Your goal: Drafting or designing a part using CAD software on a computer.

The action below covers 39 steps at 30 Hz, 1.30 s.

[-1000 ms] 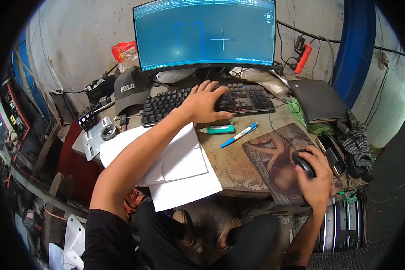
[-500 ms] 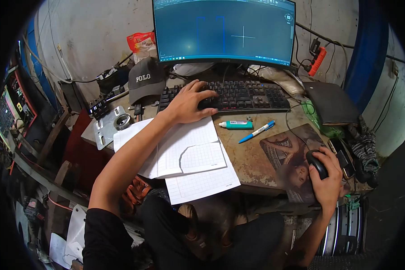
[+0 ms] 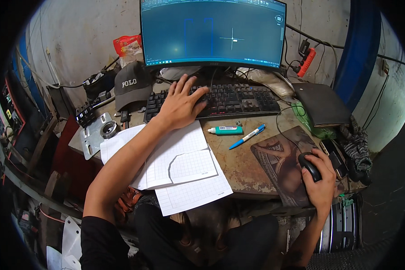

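My left hand (image 3: 179, 108) is over the left end of a black keyboard (image 3: 240, 101), fingers spread and holding nothing. Its forearm crosses above some gridded paper sheets (image 3: 194, 198), the upper one with a torn, curved edge. Around a black computer mouse (image 3: 310, 166) my right hand (image 3: 321, 186) is closed, resting on a dark picture mouse pad (image 3: 276, 157). Behind the keyboard, a curved monitor (image 3: 256, 33) displays blue drawing lines and a white crosshair with a small white box beside it.
A green-and-white tube (image 3: 227, 130) and a blue-and-white pen (image 3: 247, 137) lie before the keyboard. Leftward are a grey cap (image 3: 132, 87), a tape roll (image 3: 109, 130) and a slotted metal plate (image 3: 91, 141). A dark folder (image 3: 324, 108) and a phone (image 3: 330, 150) sit at right.
My left hand's fingers have straightened and spread over the keys. A small white box has appeared beside the crosshair. The whole view has shifted slightly; my right hand stays on the mouse.
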{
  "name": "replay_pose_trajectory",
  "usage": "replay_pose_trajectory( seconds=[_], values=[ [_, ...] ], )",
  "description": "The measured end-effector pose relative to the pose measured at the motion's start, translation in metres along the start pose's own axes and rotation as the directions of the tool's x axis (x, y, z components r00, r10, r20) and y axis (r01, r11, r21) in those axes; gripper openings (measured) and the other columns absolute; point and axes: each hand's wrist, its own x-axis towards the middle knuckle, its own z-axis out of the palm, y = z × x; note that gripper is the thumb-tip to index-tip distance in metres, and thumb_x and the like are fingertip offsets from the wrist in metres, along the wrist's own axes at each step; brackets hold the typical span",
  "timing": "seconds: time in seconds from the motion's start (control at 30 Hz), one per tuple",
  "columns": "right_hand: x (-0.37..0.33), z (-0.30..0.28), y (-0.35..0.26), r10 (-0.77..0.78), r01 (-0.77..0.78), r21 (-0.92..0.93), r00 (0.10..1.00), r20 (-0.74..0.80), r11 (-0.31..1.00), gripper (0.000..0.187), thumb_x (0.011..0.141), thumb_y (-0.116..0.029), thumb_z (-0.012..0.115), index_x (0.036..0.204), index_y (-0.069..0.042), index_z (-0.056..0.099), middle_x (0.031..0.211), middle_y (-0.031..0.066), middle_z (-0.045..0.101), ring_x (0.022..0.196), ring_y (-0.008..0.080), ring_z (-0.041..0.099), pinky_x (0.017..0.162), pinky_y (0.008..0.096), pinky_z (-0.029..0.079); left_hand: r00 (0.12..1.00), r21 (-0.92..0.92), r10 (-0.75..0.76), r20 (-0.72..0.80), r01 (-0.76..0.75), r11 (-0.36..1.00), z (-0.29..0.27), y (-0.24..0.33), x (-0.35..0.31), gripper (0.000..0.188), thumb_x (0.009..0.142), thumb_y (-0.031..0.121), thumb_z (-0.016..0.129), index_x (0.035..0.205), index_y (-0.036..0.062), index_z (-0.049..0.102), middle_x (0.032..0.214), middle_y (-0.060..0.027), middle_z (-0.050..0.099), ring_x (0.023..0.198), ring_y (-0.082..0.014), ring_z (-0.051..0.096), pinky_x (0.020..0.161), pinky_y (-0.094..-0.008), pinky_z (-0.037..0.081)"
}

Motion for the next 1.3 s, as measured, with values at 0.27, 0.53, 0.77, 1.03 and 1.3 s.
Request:
replay_pose_trajectory(
  seconds=[0.27,0.53,0.77,1.03,1.3],
  values=[
    [-0.001,0.000,0.003,0.014,-0.014,-0.020,1.000,0.004,1.000,0.035,0.081,-0.005,0.078,0.116,-0.003,0.078,0.136,0.0160,0.070,0.125,0.0382,0.067,0.109,0.0451,0.051,0.977,-0.044,-0.092,-0.194,0.085,0.995,-0.013,0.006,-0.004,0.067,0.100,0.059,0.067,0.152,0.0163,0.057,0.161,-0.0207,0.049,0.157,-0.0441,0.036,0.127,-0.0570,0.031],
    [-0.001,-0.001,0.001,-0.006,0.007,-0.041,1.000,0.013,0.999,0.035,0.080,-0.005,0.078,0.116,-0.003,0.078,0.137,0.0154,0.070,0.125,0.0382,0.067,0.109,0.0449,0.051,0.972,-0.236,-0.237,0.009,0.232,0.944,-0.026,0.000,-0.006,0.062,0.100,0.057,0.067,0.142,0.0120,0.065,0.146,-0.0195,0.062,0.142,-0.0390,0.053,0.122,-0.0513,0.038],
    [0.013,-0.018,-0.007,0.052,-0.052,0.083,0.999,0.003,0.995,0.043,0.082,-0.007,0.080,0.124,-0.001,0.074,0.139,0.0201,0.069,0.130,0.0372,0.067,0.112,0.0433,0.050,0.998,-0.299,-0.070,-0.005,0.066,0.952,-0.034,-0.036,-0.011,0.057,0.095,0.049,0.076,0.136,0.0093,0.070,0.141,-0.0199,0.064,0.139,-0.0400,0.055,0.120,-0.0490,0.042],
    [0.147,0.037,-0.044,-0.224,0.325,-0.187,0.879,0.420,0.927,0.054,0.093,-0.032,0.080,0.139,-0.007,0.067,0.152,0.0192,0.059,0.152,0.0393,0.046,0.125,0.0480,0.037,0.990,-0.399,-0.100,0.102,0.133,0.907,-0.042,-0.049,-0.012,0.065,0.092,0.050,0.081,0.140,0.0082,0.068,0.146,-0.0197,0.064,0.142,-0.0391,0.053,0.120,-0.0482,0.043],
    [0.210,0.111,-0.009,-0.106,0.380,-0.319,0.771,0.628,0.868,0.077,0.096,-0.072,0.068,0.146,-0.013,0.064,0.167,0.0264,0.043,0.161,0.0480,0.029,0.130,0.0573,0.027,0.941,-0.349,-0.329,-0.075,0.285,0.893,-0.052,-0.060,-0.020,0.031,0.091,0.022,0.074,0.119,0.0076,0.075,0.132,-0.0169,0.071,0.128,-0.0369,0.064,0.110,-0.0448,0.051]
  ],
)
